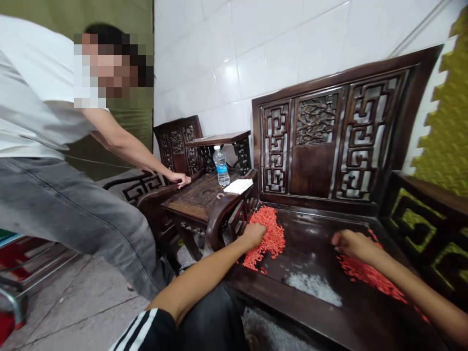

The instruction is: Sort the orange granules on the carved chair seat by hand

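My left hand point(253, 236) presses down into a heap of small red-orange pellets point(269, 240) on the dark wooden bench seat point(314, 243), its fingertips hidden among them. My right hand point(351, 245) is curled, with its fingers bunched above the seat. It sits at the upper end of a second red-orange strip of pellets point(367, 275) and touches its edge. Between my hands lies a patch of white grains point(313, 288). Whether my left hand grips any pellets is hidden.
A carved wooden backrest point(314, 146) rises behind the seat. To the left, a standing person point(54, 136) rests a hand point(179, 179) on a carved chair point(177, 144). A side table point(201, 200) holds a water bottle point(221, 166) and a white napkin point(238, 185).
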Demonstrator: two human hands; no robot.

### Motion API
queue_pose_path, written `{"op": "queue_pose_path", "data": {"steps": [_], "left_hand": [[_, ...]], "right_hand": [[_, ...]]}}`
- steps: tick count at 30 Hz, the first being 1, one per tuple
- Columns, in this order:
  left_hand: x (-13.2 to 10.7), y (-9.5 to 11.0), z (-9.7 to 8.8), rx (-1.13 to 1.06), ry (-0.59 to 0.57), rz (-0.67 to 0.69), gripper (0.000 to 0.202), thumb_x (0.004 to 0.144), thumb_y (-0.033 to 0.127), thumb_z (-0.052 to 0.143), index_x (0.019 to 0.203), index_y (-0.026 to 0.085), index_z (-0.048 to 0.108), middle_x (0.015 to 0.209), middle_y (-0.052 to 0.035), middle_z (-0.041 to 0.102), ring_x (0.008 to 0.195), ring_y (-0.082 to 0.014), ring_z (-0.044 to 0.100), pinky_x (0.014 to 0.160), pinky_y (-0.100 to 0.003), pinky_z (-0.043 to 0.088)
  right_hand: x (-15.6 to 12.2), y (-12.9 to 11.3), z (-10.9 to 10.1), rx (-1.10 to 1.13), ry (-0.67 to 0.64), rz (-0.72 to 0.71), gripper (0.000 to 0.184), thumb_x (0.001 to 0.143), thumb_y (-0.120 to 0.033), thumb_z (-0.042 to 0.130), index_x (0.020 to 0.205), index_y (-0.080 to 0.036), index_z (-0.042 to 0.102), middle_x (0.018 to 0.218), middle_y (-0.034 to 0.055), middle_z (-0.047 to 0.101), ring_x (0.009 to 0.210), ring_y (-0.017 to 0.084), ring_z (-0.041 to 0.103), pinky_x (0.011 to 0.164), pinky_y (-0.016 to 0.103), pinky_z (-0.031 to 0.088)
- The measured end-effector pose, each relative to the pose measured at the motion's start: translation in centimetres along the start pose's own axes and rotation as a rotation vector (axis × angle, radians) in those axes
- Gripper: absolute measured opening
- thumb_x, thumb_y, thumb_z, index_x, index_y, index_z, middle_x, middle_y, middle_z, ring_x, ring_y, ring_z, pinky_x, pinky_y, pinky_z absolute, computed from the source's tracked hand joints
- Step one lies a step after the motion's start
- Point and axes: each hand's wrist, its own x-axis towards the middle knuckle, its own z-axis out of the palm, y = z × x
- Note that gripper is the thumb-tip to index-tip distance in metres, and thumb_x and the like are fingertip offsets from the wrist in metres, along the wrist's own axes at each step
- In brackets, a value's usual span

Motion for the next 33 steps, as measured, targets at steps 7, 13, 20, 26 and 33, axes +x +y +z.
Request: {"op": "queue_pose_path", "data": {"steps": [7,13,20,26,33], "left_hand": [[0.9,-0.8,0.5,-0.040,0.038,0.003,0.036,0.099,0.037,0.065,0.128,0.016,0.064,0.128,-0.0114,0.066,0.111,-0.0245,0.067,0.095,-0.047,0.058],[1.2,-0.9,1.0,-0.053,0.057,-0.012,0.036,0.099,0.038,0.065,0.128,0.016,0.064,0.128,-0.0114,0.066,0.112,-0.0247,0.067,0.095,-0.047,0.058],[0.8,-1.0,0.3,-0.086,0.064,-0.032,0.034,0.099,0.038,0.065,0.124,0.016,0.066,0.125,-0.0107,0.068,0.110,-0.0240,0.068,0.095,-0.046,0.058],[0.5,-0.6,-0.5,-0.165,0.115,-0.031,0.029,0.099,0.038,0.064,0.117,0.015,0.069,0.119,-0.0097,0.071,0.111,-0.0237,0.068,0.099,-0.048,0.056],[-0.2,0.4,-1.8,-0.305,0.209,-0.064,0.019,0.093,0.017,0.061,0.101,0.018,0.078,0.109,-0.0135,0.078,0.112,-0.0298,0.072,0.098,-0.040,0.052]], "right_hand": [[-1.0,-5.0,1.8,-0.078,-0.436,-0.140,0.018,0.082,-0.017,0.068,0.096,-0.019,0.079,0.083,0.0045,0.078,0.076,0.017,0.070,0.070,0.023,0.047],[-1.2,-6.4,4.5,-0.144,-0.571,-0.166,0.024,0.076,-0.024,0.082,0.098,-0.018,0.077,0.081,0.0038,0.075,0.074,0.016,0.065,0.063,0.022,0.039],[-1.4,-7.2,5.4,-0.182,-0.580,-0.152,0.017,0.081,-0.011,0.071,0.096,-0.018,0.075,0.085,0.0048,0.076,0.075,0.015,0.065,0.059,0.021,0.034],[-1.4,-7.2,4.9,-0.179,-0.604,-0.157,0.018,0.082,-0.007,0.067,0.093,-0.017,0.076,0.087,0.0036,0.076,0.077,0.013,0.065,0.062,0.019,0.036],[-1.3,-7.3,5.1,-0.200,-0.644,-0.158,0.013,0.081,-0.010,0.071,0.090,-0.018,0.077,0.083,0.0034,0.075,0.074,0.013,0.063,0.059,0.021,0.034]]}}
